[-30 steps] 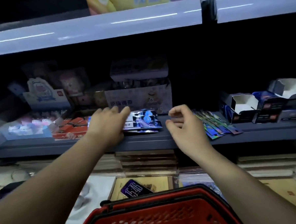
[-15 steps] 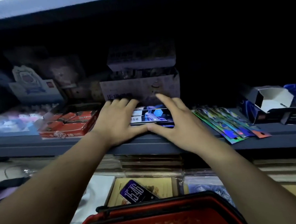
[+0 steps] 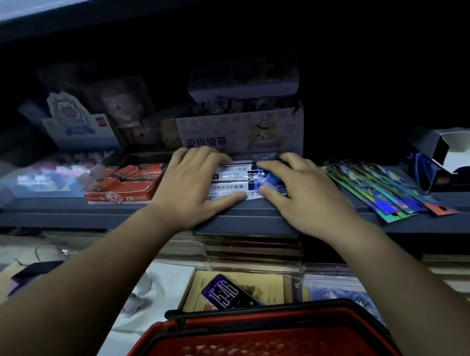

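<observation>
Closed in on the stack of packets [image 3: 236, 181] since half a second earlier: drew the left hand [image 3: 193, 188] and the right hand [image 3: 305, 196] nearer together, thumbs almost meeting along the near edge, and bared more white label than before. Nearest the camera, kept a red basket [image 3: 264, 337] low in view, with a phone [image 3: 230, 292] lying screen-up just beyond its rim on flat goods below. Further out, worked at the front lip of the shelf [image 3: 67, 214], right where the stack sat, between a red box [image 3: 125, 183] on the left and fanned holographic packets [image 3: 387, 194] on the right. Laid the left hand flat and released, fingers fairly straight across the stack's left end, thumb pressed along the front. Bent the right hand's fingers over the far edge and set its thumb against the near one, so pinching the stack from both sides. Judged this a squaring-up hold: bracketed front and back to push loose packets flush, perhaps ahead of lifting them as one. Found the packets thin, glossy and slippery-looking, white strips of print toward the left, blue shimmering artwork toward the right, layered slightly out of line. Behind, made out a pale printed box [image 3: 239, 131] touching or just beyond the stack, hard to tell which, and off right an open dark box [image 3: 445, 161].
</observation>
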The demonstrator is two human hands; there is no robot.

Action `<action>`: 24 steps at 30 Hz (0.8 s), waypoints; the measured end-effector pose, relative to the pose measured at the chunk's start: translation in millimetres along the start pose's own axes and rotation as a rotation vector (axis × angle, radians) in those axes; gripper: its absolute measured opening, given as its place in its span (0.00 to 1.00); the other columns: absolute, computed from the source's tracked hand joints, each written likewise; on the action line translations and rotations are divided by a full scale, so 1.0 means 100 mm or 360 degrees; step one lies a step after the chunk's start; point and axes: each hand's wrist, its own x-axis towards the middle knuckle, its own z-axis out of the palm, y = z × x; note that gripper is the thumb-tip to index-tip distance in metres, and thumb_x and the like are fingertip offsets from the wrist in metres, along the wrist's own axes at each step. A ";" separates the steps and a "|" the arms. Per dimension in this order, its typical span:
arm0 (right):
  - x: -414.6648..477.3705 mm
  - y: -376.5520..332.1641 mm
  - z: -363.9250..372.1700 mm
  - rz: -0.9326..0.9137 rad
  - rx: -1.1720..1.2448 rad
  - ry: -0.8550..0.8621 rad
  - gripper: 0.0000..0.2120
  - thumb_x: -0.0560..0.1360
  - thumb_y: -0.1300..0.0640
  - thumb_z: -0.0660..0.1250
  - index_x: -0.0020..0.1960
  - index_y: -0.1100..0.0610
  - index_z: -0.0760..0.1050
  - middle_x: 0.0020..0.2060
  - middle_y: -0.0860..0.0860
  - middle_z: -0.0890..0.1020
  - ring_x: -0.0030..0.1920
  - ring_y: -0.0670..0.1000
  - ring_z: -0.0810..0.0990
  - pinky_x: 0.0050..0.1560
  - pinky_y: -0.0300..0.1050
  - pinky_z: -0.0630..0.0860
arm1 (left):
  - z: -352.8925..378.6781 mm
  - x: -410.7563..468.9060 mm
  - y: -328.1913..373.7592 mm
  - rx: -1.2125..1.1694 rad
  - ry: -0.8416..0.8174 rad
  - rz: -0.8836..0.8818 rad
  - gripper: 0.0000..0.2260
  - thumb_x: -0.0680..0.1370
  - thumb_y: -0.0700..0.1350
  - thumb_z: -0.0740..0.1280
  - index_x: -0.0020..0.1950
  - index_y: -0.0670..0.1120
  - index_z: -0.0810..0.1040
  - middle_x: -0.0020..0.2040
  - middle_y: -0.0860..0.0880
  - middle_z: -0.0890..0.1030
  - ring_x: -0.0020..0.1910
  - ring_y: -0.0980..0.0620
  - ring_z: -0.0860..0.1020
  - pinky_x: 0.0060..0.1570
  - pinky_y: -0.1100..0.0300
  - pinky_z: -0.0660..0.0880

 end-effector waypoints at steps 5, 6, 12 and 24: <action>-0.05 -0.04 -0.03 0.0001 -0.0098 -0.0031 0.28 0.84 0.40 0.56 0.82 0.41 0.56 0.77 0.52 0.63 0.75 0.56 0.62 0.74 0.53 0.61 | 0.04 -0.06 -0.02 -0.0084 0.0142 -0.0079 0.21 0.78 0.62 0.67 0.66 0.51 0.78 0.62 0.53 0.79 0.64 0.49 0.76 0.68 0.46 0.66; -0.05 -0.04 -0.04 0.0000 -0.0092 -0.0041 0.27 0.84 0.41 0.56 0.82 0.40 0.55 0.77 0.52 0.62 0.76 0.56 0.61 0.74 0.52 0.61 | 0.04 -0.07 -0.02 -0.0108 0.0155 -0.0094 0.19 0.78 0.60 0.68 0.66 0.52 0.78 0.61 0.53 0.79 0.63 0.49 0.76 0.68 0.47 0.66; -0.07 -0.07 -0.04 0.0011 -0.0051 -0.0031 0.27 0.84 0.39 0.55 0.81 0.41 0.56 0.78 0.53 0.62 0.76 0.57 0.61 0.74 0.53 0.62 | 0.02 -0.08 -0.02 -0.0190 0.0128 -0.0144 0.18 0.76 0.54 0.66 0.65 0.53 0.79 0.60 0.54 0.79 0.62 0.50 0.76 0.67 0.49 0.66; -0.10 -0.12 -0.06 0.0032 -0.0099 -0.0055 0.34 0.79 0.30 0.55 0.81 0.39 0.55 0.80 0.50 0.59 0.79 0.53 0.57 0.77 0.51 0.57 | 0.01 -0.10 0.02 -0.0197 0.0126 -0.0102 0.20 0.76 0.61 0.67 0.61 0.49 0.79 0.60 0.54 0.80 0.61 0.50 0.78 0.65 0.50 0.68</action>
